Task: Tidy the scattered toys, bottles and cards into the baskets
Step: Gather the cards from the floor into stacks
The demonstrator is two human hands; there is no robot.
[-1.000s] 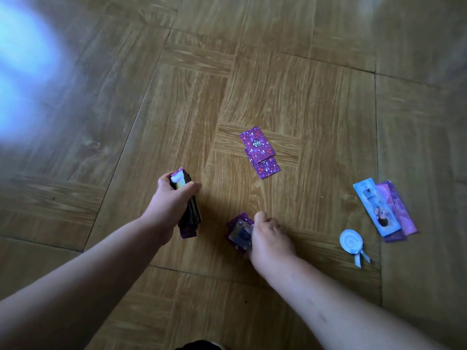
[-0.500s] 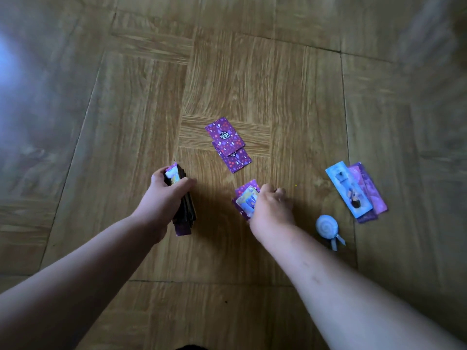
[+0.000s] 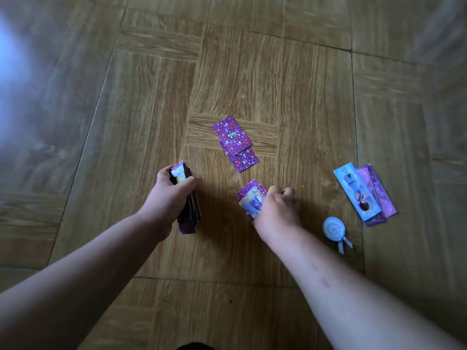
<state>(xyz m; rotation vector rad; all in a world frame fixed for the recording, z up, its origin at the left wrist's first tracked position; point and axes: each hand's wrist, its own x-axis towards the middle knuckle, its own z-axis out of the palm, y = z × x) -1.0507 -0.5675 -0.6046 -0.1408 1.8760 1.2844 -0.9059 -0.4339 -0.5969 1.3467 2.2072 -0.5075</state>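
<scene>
At frame centre: your left hand [image 3: 171, 195] clenched round card stack [image 3: 189, 213]; your right hand [image 3: 278, 210] pinches few cards [image 3: 250, 200]. Overlapping purple pair [image 3: 235, 144] lies on floor [image 3: 252, 72] above, between hands, long axis upper-left to lower-right; right hand judged nearer.

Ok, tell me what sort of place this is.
Likely a living-room or playroom floor at home: wood-pattern floor tiles, purple cartoon cards scattered on them, and a blue lollipop toy lying nearby. No furniture or walls show, so that's a guess.
</scene>
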